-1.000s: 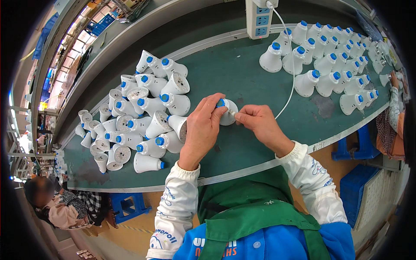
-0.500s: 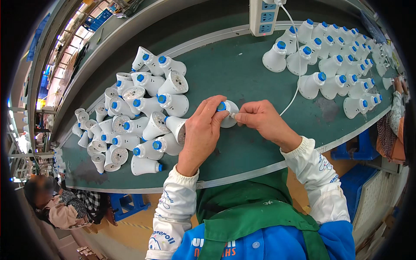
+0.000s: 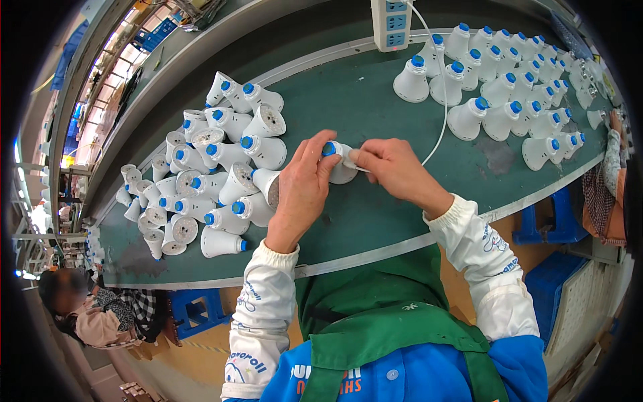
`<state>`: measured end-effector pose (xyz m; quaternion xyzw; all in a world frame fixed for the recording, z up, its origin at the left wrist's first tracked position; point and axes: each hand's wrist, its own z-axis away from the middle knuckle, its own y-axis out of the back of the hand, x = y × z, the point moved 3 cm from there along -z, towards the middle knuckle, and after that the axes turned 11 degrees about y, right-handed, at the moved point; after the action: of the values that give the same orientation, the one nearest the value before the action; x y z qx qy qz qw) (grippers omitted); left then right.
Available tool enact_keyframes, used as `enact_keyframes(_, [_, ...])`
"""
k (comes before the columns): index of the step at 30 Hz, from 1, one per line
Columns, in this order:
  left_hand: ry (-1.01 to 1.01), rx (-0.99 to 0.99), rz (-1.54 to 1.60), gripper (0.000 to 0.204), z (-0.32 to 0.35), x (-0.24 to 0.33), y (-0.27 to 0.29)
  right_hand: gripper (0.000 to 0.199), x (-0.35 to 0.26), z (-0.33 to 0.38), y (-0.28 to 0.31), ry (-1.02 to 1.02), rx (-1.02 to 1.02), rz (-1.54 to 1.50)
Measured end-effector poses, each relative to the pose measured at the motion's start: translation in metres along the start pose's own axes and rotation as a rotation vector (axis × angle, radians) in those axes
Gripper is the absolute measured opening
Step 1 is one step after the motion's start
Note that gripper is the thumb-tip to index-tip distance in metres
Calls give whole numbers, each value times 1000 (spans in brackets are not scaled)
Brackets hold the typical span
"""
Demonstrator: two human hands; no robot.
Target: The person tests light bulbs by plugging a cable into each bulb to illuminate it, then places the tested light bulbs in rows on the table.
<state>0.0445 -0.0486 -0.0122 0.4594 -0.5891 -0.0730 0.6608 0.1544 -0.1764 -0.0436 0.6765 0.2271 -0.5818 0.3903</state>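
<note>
My left hand (image 3: 301, 191) is closed round a white cone-shaped housing (image 3: 343, 174), its thumb and fingers about the narrow top. A blue cap (image 3: 329, 149) crowns this piece, which appears to rest upright on the green tabletop. At its right side my right hand (image 3: 400, 171) is closed in a pinch. A thin white strip, perhaps cloth or film, shows between those fingertips against the housing; its exact kind is unclear. Just left of my left hand lies a pile of similar housings (image 3: 232, 162), most tipped on their sides, some showing their round bases.
Rows of upright blue-capped housings (image 3: 499, 122) stand at the right. A white power strip (image 3: 391, 25) rises at the back edge, its white cable (image 3: 442, 87) hanging over the table. Other people sit at far left (image 3: 110, 315) and far right (image 3: 606, 194). Blue stools (image 3: 197, 311) stand below.
The view has shifted slightly. My right fingers have changed their pinch at the housing's side, and more of the white strip shows. My left hand keeps its hold.
</note>
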Motion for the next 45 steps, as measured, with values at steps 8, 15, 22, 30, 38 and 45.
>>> enact_keyframes(8, [-2,-45,-62,23,1,9,0,31,-3,19,3,171,62,84])
enact_keyframes(15, [65,-135,-25,31,4,9,1,27,-8,14,-6,186,31,109])
enact_keyframes(22, [16,-66,-42,33,7,9,-5,23,-5,12,-9,247,72,52])
enact_keyframes(30, [-2,-52,-98,33,8,13,-6,24,-1,15,-10,306,116,91])
enact_keyframes(38, [-26,-5,-220,32,11,16,-9,21,7,60,22,366,229,300])
enact_keyframes(45, [-4,84,-282,28,9,14,-22,22,18,105,20,552,294,450])
